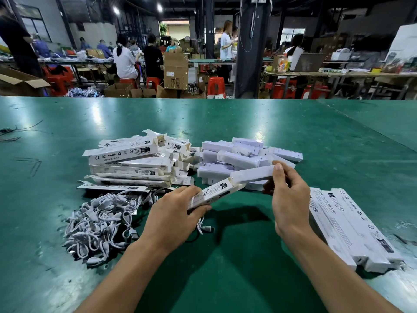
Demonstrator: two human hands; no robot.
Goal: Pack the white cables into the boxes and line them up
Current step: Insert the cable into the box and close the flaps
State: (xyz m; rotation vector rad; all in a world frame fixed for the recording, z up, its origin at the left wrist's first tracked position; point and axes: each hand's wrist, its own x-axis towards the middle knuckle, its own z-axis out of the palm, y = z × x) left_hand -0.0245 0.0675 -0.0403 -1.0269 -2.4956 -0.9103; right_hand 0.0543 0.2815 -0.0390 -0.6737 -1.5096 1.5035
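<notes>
Gripped the printed box (pixel 215 193) in the left hand (pixel 171 214) and pinched its white insert (pixel 252 175) in the right hand (pixel 291 199) at frame centre, white cable (pixel 203 228) just below; risked jamming if pushed askew.

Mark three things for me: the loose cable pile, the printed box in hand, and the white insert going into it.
cable pile (pixel 101 222), head view, middle of the heap.
printed box (pixel 216 192), head view, labelled face near its open end.
white insert (pixel 252 174), head view, middle of its long side.
</notes>
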